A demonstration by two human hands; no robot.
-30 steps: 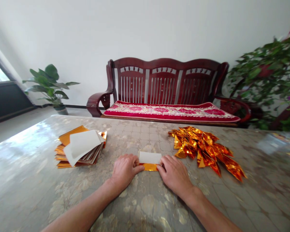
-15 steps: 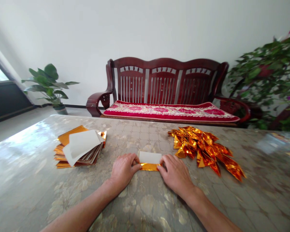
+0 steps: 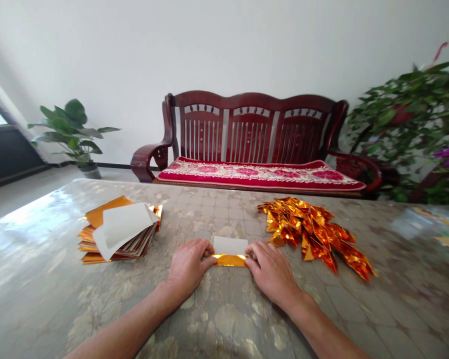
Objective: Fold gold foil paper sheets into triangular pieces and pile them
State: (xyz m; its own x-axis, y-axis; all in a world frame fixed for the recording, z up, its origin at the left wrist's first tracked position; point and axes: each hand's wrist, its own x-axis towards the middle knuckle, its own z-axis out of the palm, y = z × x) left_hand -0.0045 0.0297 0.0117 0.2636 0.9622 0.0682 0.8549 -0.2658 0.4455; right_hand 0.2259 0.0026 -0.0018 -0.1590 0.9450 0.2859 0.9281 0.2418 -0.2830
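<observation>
Sheet (image 3: 230, 246) is on the table (image 3: 224, 324), between the two hands: white part on the far side, gold band (image 3: 229, 261) along the near edge. Left hand (image 3: 189, 262) pinches its left end, thumb on the band. Right hand (image 3: 271, 269) does the same at the right end. Fingers cover both end edges, so can't tell how the corners sit.

Room: left side is roomy, a wide strip of tabletop between left hand and paper stack (image 3: 139, 245). Stack edges are uneven, loose white sheet (image 3: 125, 223) on top. Right side is tighter: gold pile (image 3: 316, 232) starts just beyond the right knuckles, fans out right and toward the near side. Clear bag (image 3: 426, 223) is well apart, far right. Beyond the sheet, tabletop runs to the far edge, bench (image 3: 247, 132) behind it. Both forearms take up the near side.
</observation>
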